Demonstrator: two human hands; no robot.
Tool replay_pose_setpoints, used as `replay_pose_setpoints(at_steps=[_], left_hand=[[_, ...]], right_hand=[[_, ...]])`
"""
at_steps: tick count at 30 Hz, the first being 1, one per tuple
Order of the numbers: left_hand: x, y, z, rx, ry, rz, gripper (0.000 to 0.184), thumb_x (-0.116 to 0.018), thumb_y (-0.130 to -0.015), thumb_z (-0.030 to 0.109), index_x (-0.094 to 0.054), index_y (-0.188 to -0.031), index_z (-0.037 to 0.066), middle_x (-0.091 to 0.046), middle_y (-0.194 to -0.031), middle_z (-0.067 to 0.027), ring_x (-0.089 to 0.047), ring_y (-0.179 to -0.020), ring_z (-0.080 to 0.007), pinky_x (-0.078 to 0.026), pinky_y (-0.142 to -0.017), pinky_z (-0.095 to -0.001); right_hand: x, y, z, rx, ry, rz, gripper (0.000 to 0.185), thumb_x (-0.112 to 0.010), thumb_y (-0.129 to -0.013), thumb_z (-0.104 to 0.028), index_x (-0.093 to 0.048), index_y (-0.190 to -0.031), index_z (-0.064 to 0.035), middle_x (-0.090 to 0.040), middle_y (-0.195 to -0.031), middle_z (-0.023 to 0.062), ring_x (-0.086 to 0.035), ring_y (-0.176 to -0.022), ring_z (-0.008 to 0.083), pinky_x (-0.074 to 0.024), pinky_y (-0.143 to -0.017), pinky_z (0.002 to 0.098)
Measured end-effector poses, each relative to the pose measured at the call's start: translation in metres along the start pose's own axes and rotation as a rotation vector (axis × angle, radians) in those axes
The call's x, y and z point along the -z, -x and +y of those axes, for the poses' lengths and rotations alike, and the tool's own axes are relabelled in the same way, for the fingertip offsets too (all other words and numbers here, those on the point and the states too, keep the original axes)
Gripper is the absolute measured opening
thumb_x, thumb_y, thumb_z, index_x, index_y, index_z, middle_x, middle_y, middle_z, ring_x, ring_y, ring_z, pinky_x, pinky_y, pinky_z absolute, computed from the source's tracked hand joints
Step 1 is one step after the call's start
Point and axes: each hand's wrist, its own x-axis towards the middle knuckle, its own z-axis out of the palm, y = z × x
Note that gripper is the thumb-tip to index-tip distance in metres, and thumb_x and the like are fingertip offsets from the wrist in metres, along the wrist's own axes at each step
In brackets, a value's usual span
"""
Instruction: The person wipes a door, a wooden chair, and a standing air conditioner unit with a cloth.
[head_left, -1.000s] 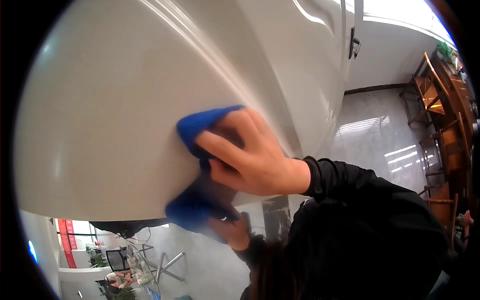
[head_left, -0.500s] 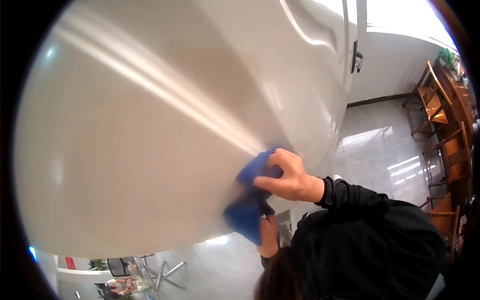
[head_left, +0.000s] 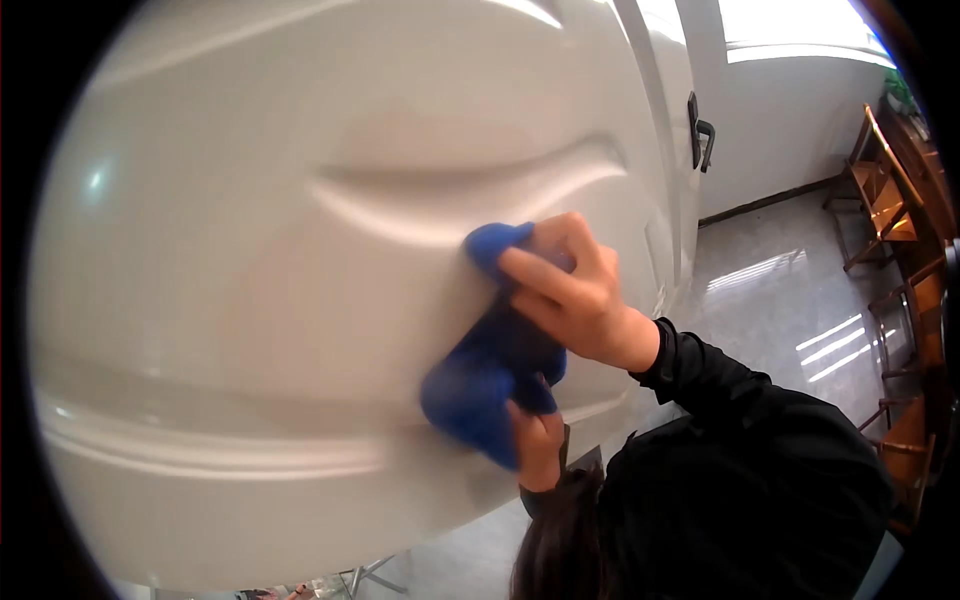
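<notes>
Hands (head_left: pixel 588 300) with blue cloth (head_left: pixel 472 397) between

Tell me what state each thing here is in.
Panel: glossy, ridged
Cloth: crumpled, against the panel
Right hand: gripping the cloth
Left hand: gripping the cloth
Right sleeve: down to the wrist
Floor: shiny, sunlit in streaks
Chairs: standing upright
Window: bright

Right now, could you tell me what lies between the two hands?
In the head view, blue cloth lies between the right hand and the left hand.
</notes>
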Motion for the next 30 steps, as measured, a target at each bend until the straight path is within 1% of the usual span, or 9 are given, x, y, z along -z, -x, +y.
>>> replay_pose_setpoints(at_steps=[2,4,5,10,12,18,24,26,30], left_hand=[[-0.025,0.000,0.008,-0.049,-0.023,0.034,0.051,-0.055,-0.090,0.018,-0.037,-0.127,-0.012,-0.046,-0.123,-0.0320,-0.044,-0.115,-0.0430,-0.031,-0.100,-0.0412],[-0.035,-0.008,0.032,-0.223,-0.131,0.116,0.039,-0.061,-0.086,0.024,-0.055,-0.117,0.001,-0.057,-0.117,-0.0178,-0.053,-0.110,-0.0378,-0.038,-0.096,-0.0440],[-0.047,-0.005,0.036,-0.222,-0.087,0.068,0.039,-0.061,-0.085,0.022,-0.055,-0.120,0.005,-0.058,-0.117,-0.0160,-0.054,-0.109,-0.0361,-0.038,-0.097,-0.0431],[-0.093,-0.001,0.074,-0.284,-0.021,0.002,0.041,-0.062,-0.086,0.022,-0.053,-0.120,0.001,-0.058,-0.114,-0.0169,-0.056,-0.105,-0.0341,-0.040,-0.094,-0.0416],[-0.096,0.008,0.092,-0.065,0.143,-0.255,0.055,-0.059,-0.089,0.029,-0.043,-0.126,-0.008,-0.051,-0.123,-0.0240,-0.047,-0.115,-0.0388,-0.034,-0.099,-0.0418],[-0.071,0.043,0.113,0.227,0.364,-0.165,0.065,-0.055,-0.090,0.023,-0.023,-0.133,-0.013,-0.035,-0.133,-0.0296,-0.035,-0.124,-0.0367,-0.024,-0.105,-0.0377],[0.024,0.077,0.103,0.325,0.213,0.269,0.073,-0.050,-0.090,0.027,-0.012,-0.139,-0.013,-0.023,-0.141,-0.0311,-0.028,-0.130,-0.0376,-0.020,-0.107,-0.0365],[0.058,0.092,0.088,0.188,-0.044,0.441,0.074,-0.047,-0.092,0.030,-0.010,-0.139,-0.013,-0.020,-0.142,-0.0315,-0.028,-0.131,-0.0380,-0.021,-0.107,-0.0369],[0.116,0.136,0.058,0.233,-0.134,0.518,0.070,-0.044,-0.094,0.025,-0.007,-0.140,-0.012,-0.021,-0.141,-0.0304,-0.030,-0.128,-0.0399,-0.026,-0.105,-0.0399]], right_hand=[[0.013,0.002,0.023,-0.112,0.051,-0.021,0.042,-0.069,-0.059,-0.002,-0.065,-0.099,-0.0145,-0.049,-0.085,0.0097,-0.055,-0.063,0.0240,-0.0467,-0.053,0.0332],[0.025,0.011,0.046,-0.137,0.055,-0.012,0.041,-0.068,-0.059,-0.002,-0.065,-0.098,-0.0137,-0.050,-0.084,0.0101,-0.056,-0.064,0.0255,-0.0468,-0.053,0.0344],[0.031,0.016,0.058,-0.192,0.081,0.002,0.041,-0.068,-0.059,-0.002,-0.065,-0.098,-0.0134,-0.050,-0.085,0.0098,-0.056,-0.064,0.0255,-0.0468,-0.053,0.0349],[0.058,0.048,0.110,-0.467,0.086,0.041,0.041,-0.063,-0.066,-0.001,-0.062,-0.106,-0.0085,-0.054,-0.089,0.0124,-0.058,-0.067,0.0292,-0.0479,-0.058,0.0355],[0.070,0.056,0.114,-0.541,0.047,0.011,0.042,-0.061,-0.069,-0.001,-0.059,-0.111,-0.0047,-0.054,-0.091,0.0144,-0.058,-0.070,0.0308,-0.0480,-0.062,0.0348],[0.089,0.046,0.075,-0.639,-0.121,-0.065,0.045,-0.060,-0.070,0.000,-0.056,-0.115,-0.0017,-0.054,-0.092,0.0147,-0.058,-0.075,0.0292,-0.0472,-0.066,0.0336],[0.071,0.027,-0.043,-0.304,-0.359,-0.100,0.044,-0.063,-0.072,-0.001,-0.056,-0.115,-0.0067,-0.052,-0.093,0.0131,-0.057,-0.070,0.0309,-0.0471,-0.060,0.0365],[0.065,0.033,-0.084,-0.217,-0.404,-0.164,0.041,-0.062,-0.073,-0.001,-0.056,-0.112,-0.0085,-0.050,-0.091,0.0113,-0.057,-0.068,0.0280,-0.0466,-0.055,0.0363],[0.055,0.056,-0.164,-0.065,-0.476,-0.335,0.041,-0.062,-0.071,0.000,-0.056,-0.111,-0.0083,-0.050,-0.092,0.0099,-0.057,-0.067,0.0271,-0.0472,-0.053,0.0355]])
